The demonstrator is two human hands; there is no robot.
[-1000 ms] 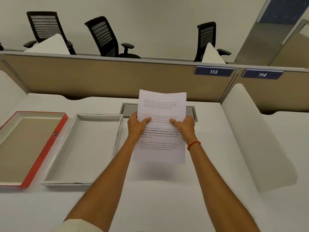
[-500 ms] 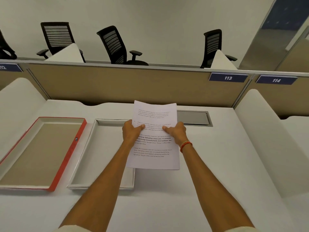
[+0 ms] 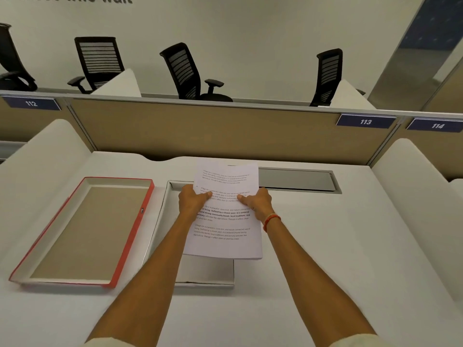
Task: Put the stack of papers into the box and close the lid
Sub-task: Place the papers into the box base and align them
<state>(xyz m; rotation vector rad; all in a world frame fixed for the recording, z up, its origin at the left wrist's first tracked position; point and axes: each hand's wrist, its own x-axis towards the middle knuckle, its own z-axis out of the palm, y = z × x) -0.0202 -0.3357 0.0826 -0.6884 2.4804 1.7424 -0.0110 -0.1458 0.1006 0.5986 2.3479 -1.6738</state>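
1. While you hold it in both hands, one stack of papers point(image 3: 226, 221) hangs over the right part of the single white box point(image 3: 172, 189), its right edge reaching past the box's right wall.
2. You have one box and one lid: the red-edged lid point(image 3: 130, 236) lies open side up on the desk point(image 3: 325, 246), just left of the box and not yet on it.
3. Your two hands grip the stack at its middle. Your left hand point(image 3: 191, 202) takes the left edge, thumb pressed on the printed face, the other fingers hidden beneath.
4. Your right hand point(image 3: 258, 204) takes the right edge the same way, thumb on top pointing inward; whether the fingers underneath are spread, I cannot tell.
5. One orange band point(image 3: 270, 220) sits on your right wrist.
6. Printed side up, the stack runs its long axis away from you, top edge toward the tan partition point(image 3: 200, 128), roughly parallel to the box's long sides.
7. Four black office chairs stand beyond the partition, and three number plates show along it: 112, 113 and 114.
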